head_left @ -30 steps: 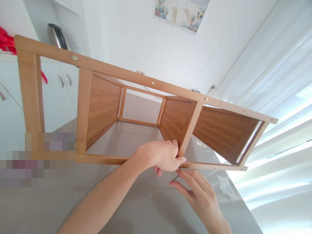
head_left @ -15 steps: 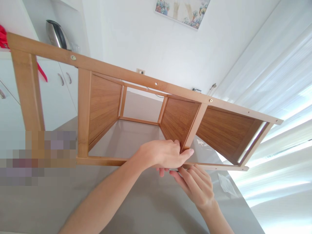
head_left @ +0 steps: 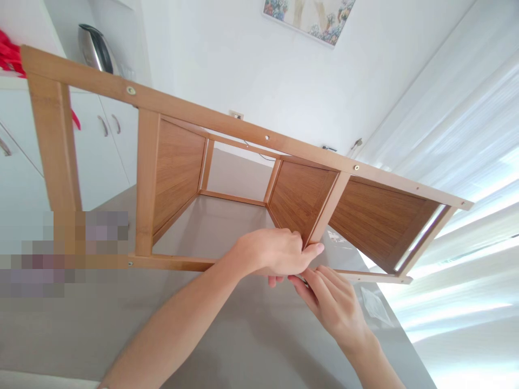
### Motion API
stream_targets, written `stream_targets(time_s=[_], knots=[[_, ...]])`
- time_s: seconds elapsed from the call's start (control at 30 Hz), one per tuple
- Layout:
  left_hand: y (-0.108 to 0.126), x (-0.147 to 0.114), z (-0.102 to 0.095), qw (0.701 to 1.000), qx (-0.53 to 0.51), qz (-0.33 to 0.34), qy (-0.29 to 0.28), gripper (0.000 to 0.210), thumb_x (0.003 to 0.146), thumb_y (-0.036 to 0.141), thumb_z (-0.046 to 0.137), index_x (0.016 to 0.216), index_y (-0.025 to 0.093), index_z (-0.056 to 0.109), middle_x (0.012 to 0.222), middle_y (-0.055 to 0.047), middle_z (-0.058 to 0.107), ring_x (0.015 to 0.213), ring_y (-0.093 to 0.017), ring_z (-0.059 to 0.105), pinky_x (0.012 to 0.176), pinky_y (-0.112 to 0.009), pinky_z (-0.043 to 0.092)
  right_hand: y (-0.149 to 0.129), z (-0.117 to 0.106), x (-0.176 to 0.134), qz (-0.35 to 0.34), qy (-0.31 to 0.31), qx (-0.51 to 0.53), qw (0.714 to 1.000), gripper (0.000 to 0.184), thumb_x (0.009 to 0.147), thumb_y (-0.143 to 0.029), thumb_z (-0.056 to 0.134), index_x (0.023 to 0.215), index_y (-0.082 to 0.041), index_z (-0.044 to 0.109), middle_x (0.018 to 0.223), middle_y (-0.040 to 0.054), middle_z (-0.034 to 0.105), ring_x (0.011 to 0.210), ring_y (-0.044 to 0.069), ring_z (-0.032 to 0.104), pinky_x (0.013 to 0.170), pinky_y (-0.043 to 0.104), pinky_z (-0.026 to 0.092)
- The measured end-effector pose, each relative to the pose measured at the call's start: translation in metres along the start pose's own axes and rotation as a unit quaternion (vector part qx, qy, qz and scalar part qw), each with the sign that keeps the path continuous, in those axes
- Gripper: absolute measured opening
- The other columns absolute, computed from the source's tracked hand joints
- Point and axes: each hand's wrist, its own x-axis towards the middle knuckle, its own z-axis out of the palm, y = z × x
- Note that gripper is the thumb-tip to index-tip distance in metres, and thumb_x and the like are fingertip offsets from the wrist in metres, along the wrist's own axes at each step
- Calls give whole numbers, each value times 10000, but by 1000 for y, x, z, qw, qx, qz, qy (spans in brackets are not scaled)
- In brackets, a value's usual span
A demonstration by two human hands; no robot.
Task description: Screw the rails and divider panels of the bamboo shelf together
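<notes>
A brown wooden shelf frame (head_left: pixel 211 112) lies on its side on the grey table (head_left: pixel 243 335), with wooden panels such as the middle panel (head_left: pixel 302 194) fitted between its rails. My left hand (head_left: pixel 279 251) is closed around the lower rail where the middle crossbar (head_left: pixel 329 208) meets it, thumb along the joint. Just below and to the right, my right hand (head_left: pixel 334 302) pinches a thin metal tool between thumb and fingertips, held against the rail's near side. The tool is mostly hidden by the fingers, so its kind does not show. Metal fittings, such as one bolt head (head_left: pixel 356 167), sit in the upper rail.
A small clear plastic bag (head_left: pixel 376 307) lies near the table's right edge. White curtains (head_left: pixel 466 259) hang beyond it. At the left, a blurred patch (head_left: pixel 44 262) covers part of the frame. An electric kettle (head_left: pixel 95 48) stands on a shelf behind.
The view has shifted slightly, so the frame's left part appears a little further right and higher. My right hand has turned a little at the joint; my left hand keeps its grip.
</notes>
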Motion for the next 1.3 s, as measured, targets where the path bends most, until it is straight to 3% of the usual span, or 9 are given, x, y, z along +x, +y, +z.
stream_targets(time_s=[0.2, 0.4, 0.57, 0.7, 0.8, 0.97, 1.3], knots=[[3, -2, -4, 1000, -12, -8, -13, 822, 888, 779, 118, 938, 182, 681, 741, -69, 760, 537, -214, 685, 672, -343, 487, 2, 2, -3, 55, -4, 45, 997, 164, 946, -97, 571, 1096, -161, 557, 657, -32, 506, 559, 105, 434, 530, 242, 363], [2, -2, -4, 1000, -10, -8, -11, 830, 886, 787, 110, 1012, 197, 680, 746, -56, 759, 555, -217, 688, 701, -346, 486, -6, 11, -8, 212, 44, 65, 974, 185, 988, -193, 522, 1170, -206, 551, 576, -83, 546, 448, 80, 445, 473, 192, 387], [4, -2, -4, 1000, -10, -19, -15, 838, 892, 778, 108, 1109, 192, 666, 732, -55, 757, 577, -231, 693, 696, -347, 472, -12, 5, -6, 312, 62, 55, 947, 151, 992, -285, 508, 1107, -221, 582, 641, -58, 640, 483, 80, 532, 484, 178, 424], [4, -2, -3, 1000, -10, -25, -5, 855, 888, 783, 102, 1111, 177, 662, 710, -58, 753, 561, -229, 687, 684, -345, 470, -10, -2, -11, 350, 65, 38, 934, 113, 977, -337, 550, 964, -230, 586, 661, -60, 629, 516, 71, 511, 528, 171, 435], [2, -2, -1, 1000, -10, -23, 1, 843, 894, 774, 101, 1065, 173, 666, 687, -60, 748, 586, -232, 694, 660, -337, 466, -4, -4, -23, 331, 59, 20, 941, 135, 968, -362, 583, 960, -227, 580, 662, -55, 602, 537, 78, 499, 544, 182, 430], [2, -3, -1, 1000, -7, -12, 5, 806, 901, 765, 115, 981, 178, 662, 636, -58, 734, 619, -243, 701, 641, -331, 463, 5, -2, -45, 224, 53, -30, 973, 202, 939, -366, 650, 1039, -200, 592, 707, -21, 569, 618, 107, 523, 609, 220, 438], [6, -6, -4, 1000, -6, -21, -1, 814, 897, 771, 116, 978, 173, 663, 665, -77, 739, 649, -259, 708, 655, -341, 474, 7, 2, -53, 173, 72, -42, 981, 166, 893, -288, 720, 917, -180, 596, 609, -48, 492, 546, 95, 438, 568, 235, 374]])
